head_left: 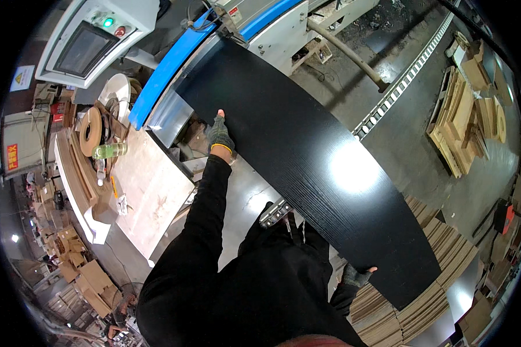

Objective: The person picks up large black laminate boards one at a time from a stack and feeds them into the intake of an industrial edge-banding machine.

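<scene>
While black panel (307,156) spans both hands | left hand (220,134), right hand (356,275) grip edges

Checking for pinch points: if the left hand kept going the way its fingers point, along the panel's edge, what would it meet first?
Probably the blue guide at the machine's infeed. The left hand points up along the black panel toward it, though depth is unclear.

Right hand (356,276) partly under black panel (307,156)
</scene>
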`<state>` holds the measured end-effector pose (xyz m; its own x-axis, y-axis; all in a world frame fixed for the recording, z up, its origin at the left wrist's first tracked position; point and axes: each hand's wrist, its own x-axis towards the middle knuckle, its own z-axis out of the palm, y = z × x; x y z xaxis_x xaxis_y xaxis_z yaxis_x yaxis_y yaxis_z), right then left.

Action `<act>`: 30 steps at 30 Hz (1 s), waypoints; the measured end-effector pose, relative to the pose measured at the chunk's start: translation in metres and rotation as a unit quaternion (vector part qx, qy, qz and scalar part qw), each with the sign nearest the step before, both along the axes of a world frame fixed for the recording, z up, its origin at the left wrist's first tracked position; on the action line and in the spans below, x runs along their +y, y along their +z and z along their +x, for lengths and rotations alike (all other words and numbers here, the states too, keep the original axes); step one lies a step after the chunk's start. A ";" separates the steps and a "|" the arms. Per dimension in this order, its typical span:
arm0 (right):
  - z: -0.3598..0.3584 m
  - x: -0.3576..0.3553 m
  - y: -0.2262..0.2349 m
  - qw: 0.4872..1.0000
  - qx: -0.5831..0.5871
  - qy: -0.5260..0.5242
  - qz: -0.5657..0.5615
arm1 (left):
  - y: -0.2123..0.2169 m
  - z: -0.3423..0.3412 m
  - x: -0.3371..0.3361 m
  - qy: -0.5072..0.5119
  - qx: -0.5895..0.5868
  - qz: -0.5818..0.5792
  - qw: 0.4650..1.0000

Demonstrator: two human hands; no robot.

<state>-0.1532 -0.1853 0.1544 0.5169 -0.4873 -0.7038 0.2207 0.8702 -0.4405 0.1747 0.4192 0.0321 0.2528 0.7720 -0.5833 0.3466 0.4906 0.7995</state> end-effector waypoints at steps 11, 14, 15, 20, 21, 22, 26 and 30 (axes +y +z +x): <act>0.080 -0.037 -0.007 1.000 0.023 -0.005 0.011 | 0.024 0.089 -0.063 0.005 0.013 0.048 0.999; 0.104 -0.069 -0.036 0.999 -0.013 -0.015 0.049 | 0.014 0.120 -0.067 0.018 -0.018 0.020 0.999; 0.110 -0.079 -0.047 0.998 -0.020 -0.017 0.057 | 0.012 0.133 -0.076 0.010 -0.044 0.033 0.998; 0.164 -0.099 -0.067 0.997 -0.031 0.034 0.062 | 0.011 0.174 -0.099 0.019 0.038 0.113 0.993; 0.174 -0.089 -0.057 0.998 -0.015 0.035 0.045 | 0.026 0.188 -0.128 -0.011 0.054 0.159 0.986; 0.189 -0.085 -0.048 0.998 -0.001 0.048 0.033 | 0.031 0.196 -0.137 -0.010 0.065 0.141 0.988; 0.218 -0.103 -0.089 0.995 0.034 0.072 -0.064 | 0.042 0.224 -0.162 -0.136 0.123 0.177 0.967; 0.256 -0.100 -0.091 0.966 0.044 0.238 0.089 | -0.025 0.138 -0.094 -0.352 0.067 0.419 0.835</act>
<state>0.1027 -0.2849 0.0629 0.5865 -0.0766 -0.8063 -0.2557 0.9271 -0.2740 0.3122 0.3251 0.0072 0.7913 0.6108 0.0270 0.4265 -0.5831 0.6915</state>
